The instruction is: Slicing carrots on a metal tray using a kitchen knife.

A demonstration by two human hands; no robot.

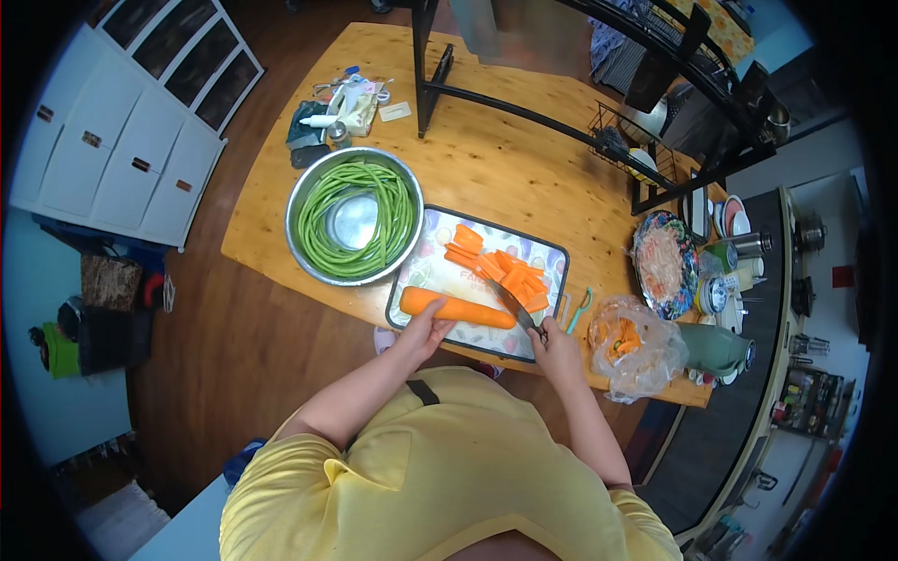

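My left hand [427, 332] grips a whole peeled carrot [456, 308] near its middle, over the front part of a patterned cutting board [428, 273] with a dark rim. In my right hand [557, 354] is the handle of a kitchen knife [514, 303]. Its blade points up and left, just beside the carrot's thinner right end; whether they touch I cannot tell. Behind the carrot lies a pile of cut carrot pieces [515, 273]. A steel bowl [290, 242] holding long green beans [313, 242] stands at the board's left edge.
Right of the board lie a turquoise peeler [580, 311] and a plastic bag [649, 350] with orange peelings. Past it are a green thermos [715, 348] and a floral plate [684, 280] of pale shredded food. A black metal rack [519, 109] spans the table's [505, 165] far side.
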